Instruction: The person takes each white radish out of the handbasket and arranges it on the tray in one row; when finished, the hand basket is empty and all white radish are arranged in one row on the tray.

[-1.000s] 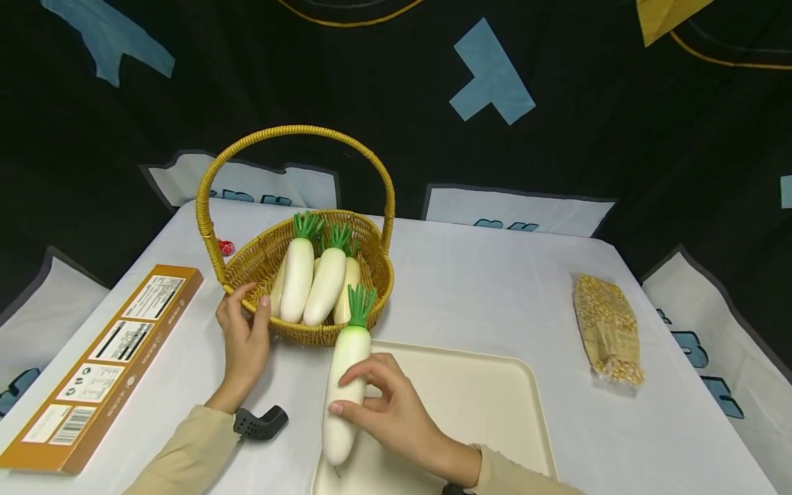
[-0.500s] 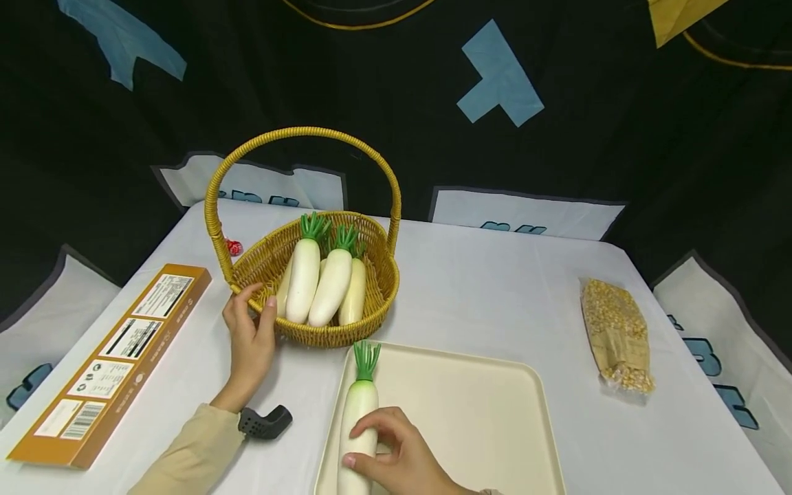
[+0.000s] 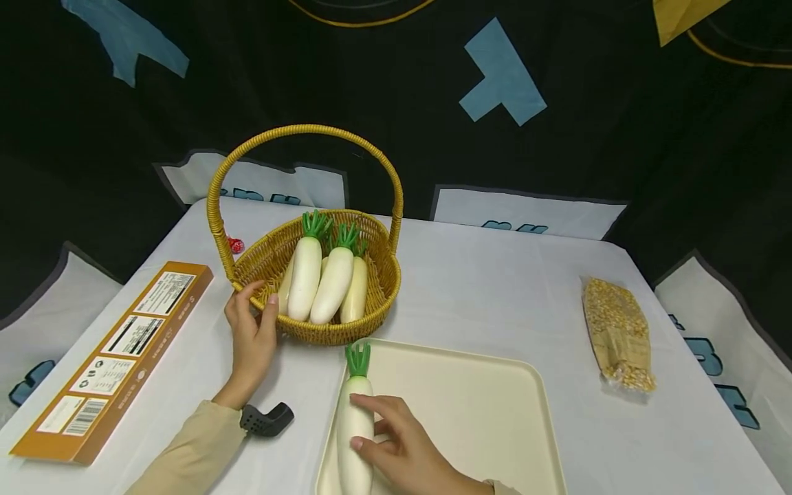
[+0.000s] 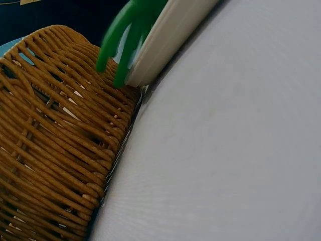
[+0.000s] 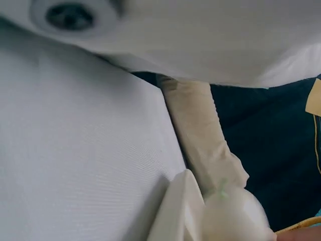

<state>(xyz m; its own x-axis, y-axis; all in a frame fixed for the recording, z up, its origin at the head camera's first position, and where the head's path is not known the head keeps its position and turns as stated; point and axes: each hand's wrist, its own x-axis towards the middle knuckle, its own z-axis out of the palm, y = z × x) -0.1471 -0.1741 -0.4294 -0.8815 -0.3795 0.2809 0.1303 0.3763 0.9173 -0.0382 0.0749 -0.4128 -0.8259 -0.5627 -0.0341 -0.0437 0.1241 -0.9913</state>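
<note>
A white radish (image 3: pixel 355 412) with a green leaf stub lies along the left side of the beige tray (image 3: pixel 470 399). My right hand (image 3: pixel 411 443) is over it, the thumb and forefinger spread apart and the fingertips at its upper surface. In the right wrist view, the radish's root end (image 5: pixel 233 216) shows beside the tray's raised rim (image 5: pixel 173 211). My left hand (image 3: pixel 251 337) grips the near-left rim of the wicker basket (image 3: pixel 383 295), which holds several radishes (image 3: pixel 334 285). The left wrist view shows the basket's woven side (image 4: pixel 55 130) and green leaves (image 4: pixel 128 40) over the tray's edge.
An orange-brown flat box (image 3: pixel 117 357) lies on the left of the white-covered table (image 3: pixel 482 289). Behind the basket's left side is a small red item (image 3: pixel 236 245). A clear bag of yellow kernels (image 3: pixel 619 333) lies at the right. The basket's handle arches high.
My right hand has brought the radish down from in front of the basket onto the tray, and its thumb and forefinger have spread. The left hand stays at the basket rim.
</note>
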